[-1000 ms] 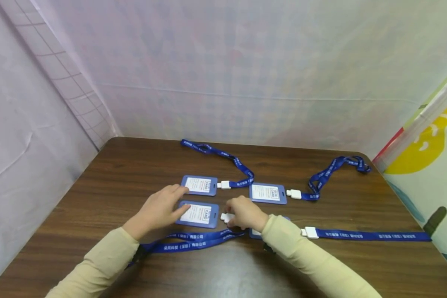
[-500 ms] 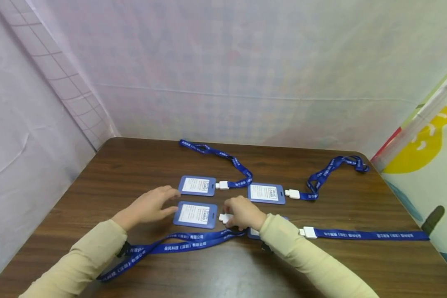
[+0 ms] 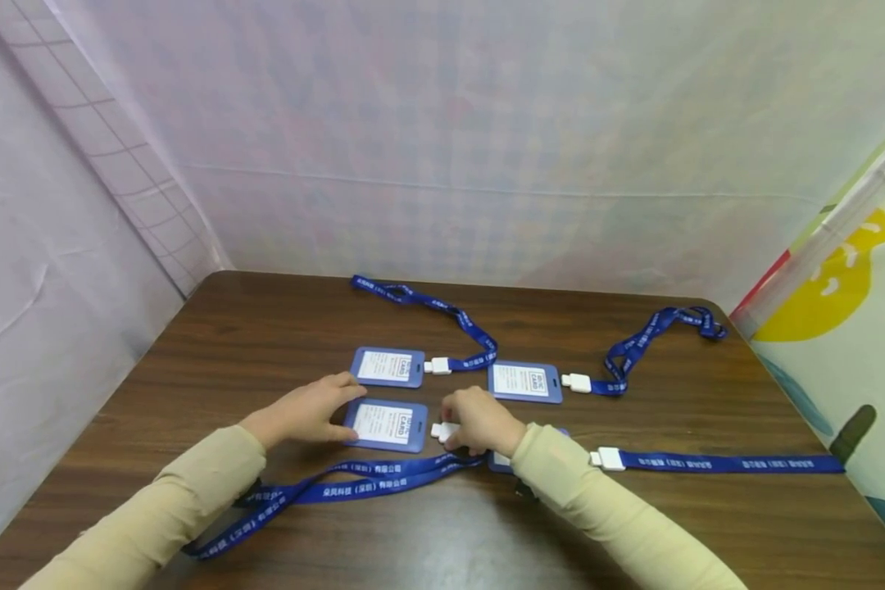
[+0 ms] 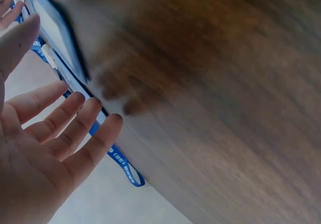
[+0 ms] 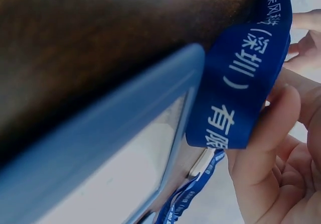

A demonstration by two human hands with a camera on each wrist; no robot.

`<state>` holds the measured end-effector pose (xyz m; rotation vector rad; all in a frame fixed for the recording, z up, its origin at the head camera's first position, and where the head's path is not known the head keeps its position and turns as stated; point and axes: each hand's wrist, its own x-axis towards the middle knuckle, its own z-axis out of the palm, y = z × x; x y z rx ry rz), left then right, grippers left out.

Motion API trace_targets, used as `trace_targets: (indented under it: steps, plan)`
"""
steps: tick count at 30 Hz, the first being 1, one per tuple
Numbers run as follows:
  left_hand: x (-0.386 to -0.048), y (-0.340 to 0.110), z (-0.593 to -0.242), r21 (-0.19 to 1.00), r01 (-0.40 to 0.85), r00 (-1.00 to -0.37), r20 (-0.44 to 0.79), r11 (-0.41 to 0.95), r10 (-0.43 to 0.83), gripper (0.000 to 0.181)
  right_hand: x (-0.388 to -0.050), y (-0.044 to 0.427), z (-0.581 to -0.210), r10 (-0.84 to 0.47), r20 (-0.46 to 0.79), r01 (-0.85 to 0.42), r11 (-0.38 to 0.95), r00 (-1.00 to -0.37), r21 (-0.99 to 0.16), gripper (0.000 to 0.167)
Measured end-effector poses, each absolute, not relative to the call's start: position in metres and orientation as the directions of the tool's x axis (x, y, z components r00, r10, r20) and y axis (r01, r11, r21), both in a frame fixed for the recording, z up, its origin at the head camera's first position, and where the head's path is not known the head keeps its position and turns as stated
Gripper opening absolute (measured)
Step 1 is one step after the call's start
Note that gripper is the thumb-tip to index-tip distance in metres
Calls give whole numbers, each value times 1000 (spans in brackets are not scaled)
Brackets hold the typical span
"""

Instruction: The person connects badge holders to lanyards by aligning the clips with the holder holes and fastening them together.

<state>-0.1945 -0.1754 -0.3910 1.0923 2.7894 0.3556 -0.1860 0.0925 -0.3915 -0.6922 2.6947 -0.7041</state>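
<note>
In the head view my left hand [image 3: 310, 411] lies at the left edge of the front-left blue card holder [image 3: 387, 424], thumb and fingers spread around its left end. The left wrist view shows that hand [image 4: 55, 148] with its fingers apart. My right hand [image 3: 479, 419] pinches the white connector [image 3: 442, 431] just right of that holder's slot; a small gap separates the two. From the connector a blue lanyard [image 3: 369, 487] runs back leftward in front of the holder. In the right wrist view the lanyard [image 5: 241, 78] passes beside the fingers of my right hand [image 5: 286, 158].
Behind lie a back-left holder [image 3: 388, 367] and a back-right holder [image 3: 525, 382], each beside a white connector and lanyard. Another holder [image 3: 500, 463] is partly under my right forearm, its lanyard [image 3: 730, 464] stretching right. A curtain [image 3: 487, 164] stands behind the table.
My left hand drew back left off the card holders, then came back to the left end of the front-left one. The lanyard's left loop came into view. My right hand stays at the connector.
</note>
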Motion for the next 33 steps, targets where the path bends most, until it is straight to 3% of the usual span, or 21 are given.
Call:
trace_targets:
  steps: [8, 21, 33]
  plan:
    - [-194, -171, -393, 205, 641, -742, -80, 739, 666, 65, -185, 91, -391, -501, -117, -378, 768, -858, -517, 24]
    - [-191, -167, -394, 217, 619, -755, -100, 755, 648, 63, -182, 90, -395, -499, -80, -393, 763, -863, -513, 19]
    - [-193, -165, -394, 215, 610, -765, -90, 763, 637, 62, -185, 92, -396, -537, 6, -484, 755, -843, -443, 13]
